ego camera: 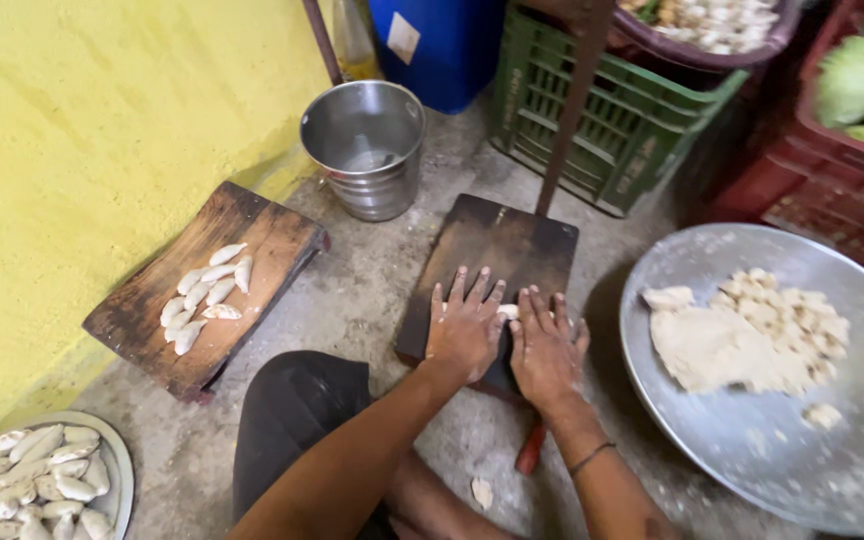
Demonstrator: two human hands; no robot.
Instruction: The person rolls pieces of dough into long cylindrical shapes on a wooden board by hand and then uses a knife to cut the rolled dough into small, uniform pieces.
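Both my hands lie flat, side by side, on a dark wooden board (502,245) on the floor. My left hand (465,325) and my right hand (546,348) press on a small piece of pale dough (507,312) that shows between them; most of it is hidden under the palms. The fingers are spread and dusted with flour. A large steel tray (752,440) to the right holds a lump of dough (712,345) and several small dough pieces (787,310).
A second wooden board (252,240) at the left carries several shaped dough pieces (204,293). A plate (117,470) at bottom left holds more. A steel bucket (367,145), green crate (612,120), red crate (812,170) and yellow wall (82,150) stand around. My knee (297,410) is below.
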